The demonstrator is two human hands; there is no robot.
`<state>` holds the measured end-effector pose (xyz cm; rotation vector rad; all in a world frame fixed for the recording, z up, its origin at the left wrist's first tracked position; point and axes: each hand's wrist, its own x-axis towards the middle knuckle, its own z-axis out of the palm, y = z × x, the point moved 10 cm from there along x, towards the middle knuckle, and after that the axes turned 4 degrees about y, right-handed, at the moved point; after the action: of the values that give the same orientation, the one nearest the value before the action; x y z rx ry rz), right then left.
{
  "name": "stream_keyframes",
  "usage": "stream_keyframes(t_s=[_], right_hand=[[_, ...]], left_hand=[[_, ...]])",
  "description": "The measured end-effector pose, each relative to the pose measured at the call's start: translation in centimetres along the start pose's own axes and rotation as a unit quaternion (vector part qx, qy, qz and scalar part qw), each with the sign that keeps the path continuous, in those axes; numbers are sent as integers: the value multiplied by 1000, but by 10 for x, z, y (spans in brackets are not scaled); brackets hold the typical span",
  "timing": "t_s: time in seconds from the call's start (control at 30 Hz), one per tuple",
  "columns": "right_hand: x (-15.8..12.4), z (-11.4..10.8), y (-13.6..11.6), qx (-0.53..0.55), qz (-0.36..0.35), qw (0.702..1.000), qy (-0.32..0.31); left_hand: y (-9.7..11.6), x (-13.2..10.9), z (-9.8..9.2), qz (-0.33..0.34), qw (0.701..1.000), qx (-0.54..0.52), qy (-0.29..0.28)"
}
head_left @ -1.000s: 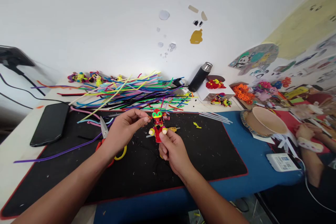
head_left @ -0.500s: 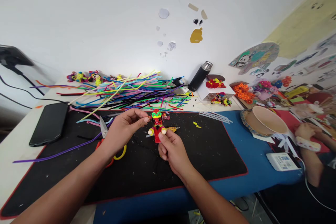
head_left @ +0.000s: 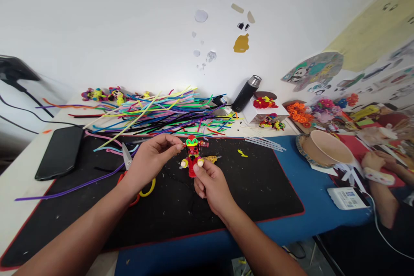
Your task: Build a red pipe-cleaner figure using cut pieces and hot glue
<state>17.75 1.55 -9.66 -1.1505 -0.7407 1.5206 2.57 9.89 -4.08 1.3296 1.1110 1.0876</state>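
Note:
My right hand point(head_left: 211, 185) grips a small red pipe-cleaner figure point(head_left: 192, 155) with a green and yellow head, held upright over the black mat point(head_left: 258, 185). My left hand point(head_left: 152, 157) is pinched at the figure's left side, fingertips pressed together on something too small to make out. Scissors point(head_left: 129, 161) with red and yellow handles lie under my left wrist. A heap of coloured pipe cleaners point(head_left: 161, 112) lies behind the mat.
A black phone point(head_left: 60, 151) lies at the left. A dark flask point(head_left: 246, 93) and a white box with small figures point(head_left: 268, 114) stand at the back. A paper bowl point(head_left: 326, 148) and a white device point(head_left: 347, 197) sit right; another person's arm point(head_left: 381, 181) is at the far right.
Almost nothing: both hands and the figure have shifted very slightly down and left; the grips are the same.

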Motion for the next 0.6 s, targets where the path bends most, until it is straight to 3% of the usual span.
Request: stream_keyframes(t_s=[0.6], right_hand=[[0,1,1,-19,-6,1000,-14]], left_hand=[[17,-2,-3,31,994,108,-8]])
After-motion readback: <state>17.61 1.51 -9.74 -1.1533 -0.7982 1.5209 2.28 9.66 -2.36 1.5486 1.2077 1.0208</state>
